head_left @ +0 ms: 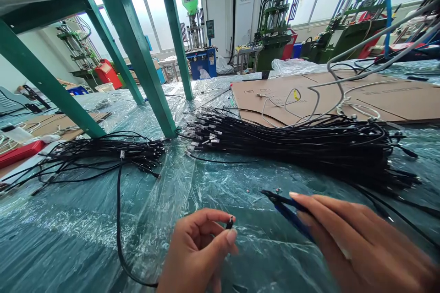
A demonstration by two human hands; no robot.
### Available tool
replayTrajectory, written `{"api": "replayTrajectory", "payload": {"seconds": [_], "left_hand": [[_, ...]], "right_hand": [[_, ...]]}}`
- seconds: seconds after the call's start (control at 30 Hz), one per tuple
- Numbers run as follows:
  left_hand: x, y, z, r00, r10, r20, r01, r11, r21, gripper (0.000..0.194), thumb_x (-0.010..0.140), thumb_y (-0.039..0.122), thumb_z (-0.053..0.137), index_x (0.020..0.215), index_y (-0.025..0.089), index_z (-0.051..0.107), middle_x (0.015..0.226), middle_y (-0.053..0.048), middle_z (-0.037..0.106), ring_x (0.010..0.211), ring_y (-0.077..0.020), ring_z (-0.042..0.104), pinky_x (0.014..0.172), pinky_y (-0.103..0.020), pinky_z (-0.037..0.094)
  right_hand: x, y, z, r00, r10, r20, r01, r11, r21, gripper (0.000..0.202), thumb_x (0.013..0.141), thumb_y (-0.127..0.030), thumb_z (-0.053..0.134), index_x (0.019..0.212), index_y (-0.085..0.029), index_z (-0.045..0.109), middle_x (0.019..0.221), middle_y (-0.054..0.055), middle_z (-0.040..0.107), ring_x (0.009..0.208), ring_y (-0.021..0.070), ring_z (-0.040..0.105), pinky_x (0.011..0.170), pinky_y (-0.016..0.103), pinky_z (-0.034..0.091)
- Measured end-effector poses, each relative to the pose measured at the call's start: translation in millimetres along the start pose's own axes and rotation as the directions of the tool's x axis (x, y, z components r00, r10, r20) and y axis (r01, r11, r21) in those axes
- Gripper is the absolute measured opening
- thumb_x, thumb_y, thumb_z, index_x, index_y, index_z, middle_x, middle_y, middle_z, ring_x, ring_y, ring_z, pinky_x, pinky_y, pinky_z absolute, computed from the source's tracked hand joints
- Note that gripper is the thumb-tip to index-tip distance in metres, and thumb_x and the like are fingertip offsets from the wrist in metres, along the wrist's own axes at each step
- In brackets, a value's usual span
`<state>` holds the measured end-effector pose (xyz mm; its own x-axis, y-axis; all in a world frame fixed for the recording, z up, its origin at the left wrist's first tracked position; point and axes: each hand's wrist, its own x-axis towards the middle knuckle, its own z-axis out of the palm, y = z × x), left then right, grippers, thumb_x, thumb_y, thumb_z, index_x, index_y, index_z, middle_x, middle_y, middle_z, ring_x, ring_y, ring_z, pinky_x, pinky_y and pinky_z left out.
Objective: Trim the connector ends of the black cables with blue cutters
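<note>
My left hand (202, 249) pinches the small black end of a cable between thumb and forefinger. That black cable (119, 210) comes out from under the hand, curves up to the left and ends in a pale connector by the smaller pile. In my right hand (357, 233) is a pair of nippers (290, 215) with blue handles and dark jaws, which point left and stay apart from the cable end. Beyond both hands lies a big bundle of black cables (292, 146), with silvery connectors at its left end.
A smaller pile of black cables (103, 155) lies at the left. Green metal legs (154, 91) stand on the plastic-covered table (92, 233). Flat cardboard (388, 96) with loose grey wires (338, 82) lies behind the bundle. Green machines (275, 23) stand farther back.
</note>
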<state>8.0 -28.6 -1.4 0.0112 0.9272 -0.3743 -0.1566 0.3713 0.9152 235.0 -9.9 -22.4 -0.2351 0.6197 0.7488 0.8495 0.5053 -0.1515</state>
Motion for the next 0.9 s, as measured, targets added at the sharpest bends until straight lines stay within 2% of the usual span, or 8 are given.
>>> {"api": "replayTrajectory", "payload": {"seconds": [0.13, 0.2, 0.3, 0.43, 0.57, 0.63, 0.73, 0.9], "left_hand": [[-2.0, 2.2, 3.2, 0.998, -0.057, -0.027, 0.057, 0.998, -0.015, 0.039, 0.061, 0.046, 0.082, 0.08, 0.013, 0.073, 0.054, -0.002, 0.067, 0.026, -0.0003, 0.037, 0.027, -0.01, 0.024], [-3.3, 3.2, 4.5, 0.996, -0.084, -0.022, 0.084, 0.996, -0.016, 0.04, 0.061, 0.047, 0.082, 0.08, 0.012, 0.074, 0.053, -0.003, 0.067, 0.026, -0.0002, 0.036, 0.027, -0.011, 0.022], [-3.2, 1.4, 3.4, 0.995, -0.095, 0.009, 0.096, 0.995, -0.039, 0.043, 0.06, 0.049, 0.081, 0.081, 0.012, 0.075, 0.051, -0.003, 0.066, 0.025, -0.001, 0.036, 0.027, -0.012, 0.02], [-1.3, -0.9, -0.2, 0.994, -0.097, 0.042, 0.099, 0.994, -0.053, 0.04, 0.064, 0.047, 0.079, 0.084, 0.012, 0.076, 0.051, -0.003, 0.067, 0.027, -0.0006, 0.036, 0.029, -0.012, 0.018], [-1.2, -0.6, -0.3, 0.992, -0.116, 0.051, 0.119, 0.99, -0.074, 0.037, 0.065, 0.044, 0.08, 0.083, 0.012, 0.077, 0.048, -0.002, 0.066, 0.027, 0.0003, 0.03, 0.03, -0.013, 0.014], [-2.2, -1.3, 0.9, 0.993, -0.113, 0.027, 0.116, 0.986, -0.121, 0.035, 0.064, 0.042, 0.081, 0.082, 0.012, 0.076, 0.047, -0.002, 0.066, 0.028, -0.0001, 0.03, 0.031, -0.014, 0.014], [-3.4, -3.3, 2.8, 0.997, -0.077, -0.004, 0.075, 0.98, -0.185, 0.03, 0.063, 0.038, 0.083, 0.079, 0.013, 0.076, 0.046, -0.003, 0.067, 0.032, -0.0019, 0.036, 0.034, -0.014, 0.018], [-1.4, -8.0, 3.9, 1.0, -0.012, 0.007, 0.013, 0.966, -0.26, 0.03, 0.059, 0.037, 0.087, 0.074, 0.014, 0.076, 0.042, 0.001, 0.063, 0.04, -0.0069, 0.054, 0.042, -0.013, 0.034]], "right_hand": [[-1.1, -4.3, -0.7, 0.982, 0.17, 0.078, -0.179, 0.975, 0.13, 0.023, 0.095, -0.031, 0.043, 0.112, -0.026, 0.058, 0.093, 0.0, 0.071, 0.074, 0.013, 0.069, 0.059, 0.017, 0.053], [-2.5, -7.9, 1.0, 0.976, 0.149, 0.161, -0.182, 0.959, 0.217, 0.029, 0.094, -0.042, 0.043, 0.115, -0.025, 0.055, 0.094, 0.002, 0.072, 0.071, 0.0134, 0.071, 0.052, 0.014, 0.053], [-4.2, -13.5, 3.9, 0.976, 0.084, 0.2, -0.145, 0.938, 0.316, 0.049, 0.084, -0.055, 0.055, 0.12, -0.022, 0.051, 0.094, 0.006, 0.074, 0.071, 0.0186, 0.072, 0.053, 0.016, 0.056], [-0.6, -19.0, 5.0, 0.97, 0.117, 0.213, -0.189, 0.913, 0.36, 0.046, 0.074, -0.034, 0.067, 0.116, -0.024, 0.051, 0.088, 0.004, 0.074, 0.065, 0.0204, 0.071, 0.049, 0.017, 0.055], [9.2, -21.0, 4.4, 0.977, 0.119, 0.175, -0.177, 0.912, 0.369, 0.034, 0.075, -0.021, 0.059, 0.109, -0.025, 0.055, 0.086, 0.0, 0.073, 0.065, 0.0165, 0.071, 0.049, 0.014, 0.054], [12.6, -21.4, 3.8, 0.98, 0.086, 0.181, -0.149, 0.918, 0.368, 0.03, 0.08, -0.017, 0.051, 0.108, -0.026, 0.057, 0.089, -0.001, 0.072, 0.067, 0.0131, 0.071, 0.048, 0.012, 0.052], [10.9, -21.8, 3.4, 0.983, 0.029, 0.18, -0.088, 0.941, 0.327, 0.033, 0.083, -0.015, 0.043, 0.11, -0.024, 0.059, 0.096, 0.001, 0.07, 0.078, 0.0122, 0.07, 0.059, 0.013, 0.055], [1.0, -22.0, 5.2, 0.993, -0.085, 0.085, 0.07, 0.983, 0.171, 0.025, 0.081, -0.021, 0.051, 0.102, -0.022, 0.064, 0.089, 0.004, 0.068, 0.072, 0.0129, 0.068, 0.059, 0.019, 0.056]]}}
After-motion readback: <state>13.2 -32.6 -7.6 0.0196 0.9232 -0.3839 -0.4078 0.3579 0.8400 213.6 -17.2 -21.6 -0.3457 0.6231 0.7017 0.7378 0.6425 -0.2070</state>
